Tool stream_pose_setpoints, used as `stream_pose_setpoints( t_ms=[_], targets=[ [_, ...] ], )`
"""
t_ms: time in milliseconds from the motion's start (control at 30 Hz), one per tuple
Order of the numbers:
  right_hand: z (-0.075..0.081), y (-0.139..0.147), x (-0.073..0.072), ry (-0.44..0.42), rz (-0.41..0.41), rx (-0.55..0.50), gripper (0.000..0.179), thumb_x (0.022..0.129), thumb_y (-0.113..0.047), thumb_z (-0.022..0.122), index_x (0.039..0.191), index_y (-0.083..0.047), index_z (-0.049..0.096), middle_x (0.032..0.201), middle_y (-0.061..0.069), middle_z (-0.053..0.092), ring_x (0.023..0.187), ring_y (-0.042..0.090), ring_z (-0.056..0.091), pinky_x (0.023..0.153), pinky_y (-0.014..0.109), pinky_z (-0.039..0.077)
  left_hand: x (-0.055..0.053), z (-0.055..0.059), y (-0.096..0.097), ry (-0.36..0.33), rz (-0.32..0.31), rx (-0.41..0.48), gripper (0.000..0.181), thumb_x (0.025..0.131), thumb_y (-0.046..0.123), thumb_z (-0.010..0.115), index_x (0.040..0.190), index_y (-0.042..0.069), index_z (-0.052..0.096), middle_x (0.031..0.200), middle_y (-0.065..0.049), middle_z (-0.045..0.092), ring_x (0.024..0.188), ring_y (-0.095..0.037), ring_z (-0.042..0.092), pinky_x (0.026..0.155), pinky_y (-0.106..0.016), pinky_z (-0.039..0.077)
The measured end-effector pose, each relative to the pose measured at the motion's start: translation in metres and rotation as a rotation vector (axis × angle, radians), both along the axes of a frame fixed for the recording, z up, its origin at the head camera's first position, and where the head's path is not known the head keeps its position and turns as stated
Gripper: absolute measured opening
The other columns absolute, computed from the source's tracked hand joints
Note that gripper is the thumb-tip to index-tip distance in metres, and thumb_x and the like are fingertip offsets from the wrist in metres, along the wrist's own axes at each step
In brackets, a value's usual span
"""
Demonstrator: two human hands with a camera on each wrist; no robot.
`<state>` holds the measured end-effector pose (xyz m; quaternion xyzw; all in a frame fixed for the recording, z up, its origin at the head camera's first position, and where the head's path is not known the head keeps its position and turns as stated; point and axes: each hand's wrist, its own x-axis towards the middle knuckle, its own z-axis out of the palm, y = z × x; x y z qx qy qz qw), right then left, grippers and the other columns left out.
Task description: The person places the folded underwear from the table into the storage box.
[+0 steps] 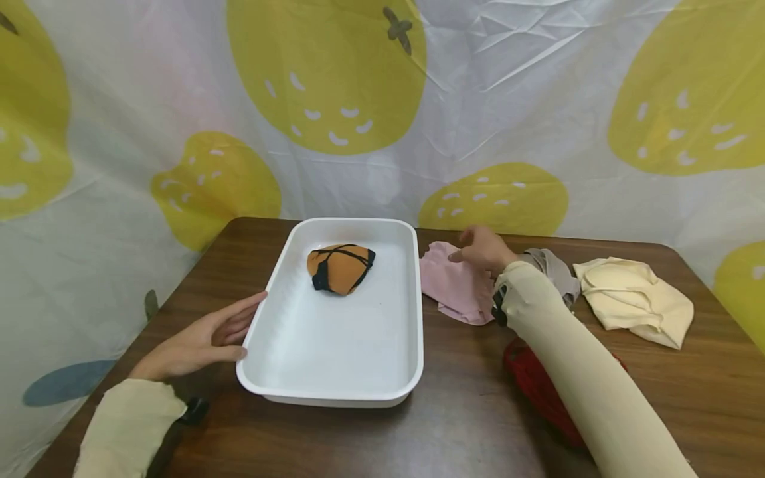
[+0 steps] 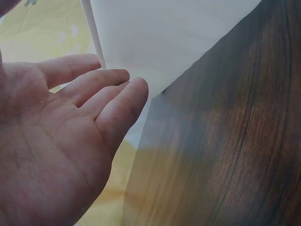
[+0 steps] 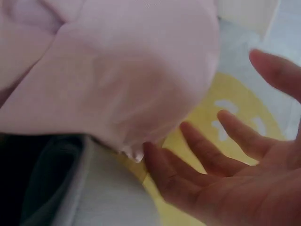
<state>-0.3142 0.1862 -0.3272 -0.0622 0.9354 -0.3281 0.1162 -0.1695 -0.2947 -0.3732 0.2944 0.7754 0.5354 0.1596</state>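
Observation:
My left hand (image 1: 194,338) rests against the left wall of a white tray (image 1: 335,392), its fingers nearly straight in the left wrist view. Inside the tray, towards the back, lies a folded orange-brown bra (image 1: 343,265) with black straps. To the right of the tray my right hand (image 1: 483,251) is over the back of a pink cloth garment (image 1: 451,292). In the right wrist view its fingers (image 3: 207,150) are spread and loosely bent. One fingertip is right at the edge of the pink garment, and nothing lies in the palm.
Behind my right sleeve a grey garment (image 1: 556,272) lies partly hidden. Further right is a cream bra (image 1: 639,299). A red garment (image 1: 540,385) sits under the right forearm, mostly covered. A lemon-printed curtain (image 1: 358,179) hangs behind the brown wooden table (image 1: 466,425).

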Motion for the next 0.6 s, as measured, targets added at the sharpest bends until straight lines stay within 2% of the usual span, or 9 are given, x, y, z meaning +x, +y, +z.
stream_pose_setpoints(
  t_ms=[167,333,500,600],
  targets=[
    [-0.010,0.003,-0.004,-0.046,0.016,0.082,0.080,0.085,-0.028,0.072,0.146,0.010,0.037,0.149,0.032,0.044,0.136,0.045,0.045,0.114,0.055,0.040,-0.001,-0.001,-0.001,-0.003,-0.016,0.009,0.084,0.094,-0.002,0.062,0.160,0.000,0.011,0.168,-0.023,0.007,0.140,0.016,0.033,0.108,-0.006,0.035],
    [-0.016,0.003,-0.006,-0.074,-0.024,0.075,0.088,0.081,-0.028,0.077,0.150,0.006,0.034,0.152,0.030,0.042,0.139,0.044,0.042,0.117,0.055,0.037,-0.002,-0.002,-0.001,-0.002,-0.010,0.005,0.084,0.094,-0.001,0.063,0.160,0.000,0.012,0.167,-0.026,0.006,0.140,0.016,0.033,0.108,-0.006,0.034],
    [-0.020,0.002,-0.007,-0.053,-0.060,0.113,0.088,0.078,-0.030,0.079,0.147,0.006,0.037,0.149,0.029,0.045,0.135,0.044,0.046,0.115,0.053,0.040,-0.002,-0.002,0.000,-0.002,-0.004,0.001,0.084,0.094,-0.002,0.063,0.160,0.000,0.012,0.166,-0.029,0.006,0.140,0.016,0.033,0.108,-0.006,0.035],
    [-0.022,0.002,-0.008,-0.050,-0.080,0.150,0.081,0.076,-0.032,0.081,0.138,0.009,0.047,0.139,0.028,0.053,0.123,0.040,0.054,0.109,0.050,0.046,-0.001,-0.002,0.000,-0.004,-0.001,0.003,0.084,0.093,-0.002,0.063,0.160,-0.001,0.012,0.166,-0.029,0.007,0.139,0.016,0.034,0.108,-0.006,0.035]
  ],
)
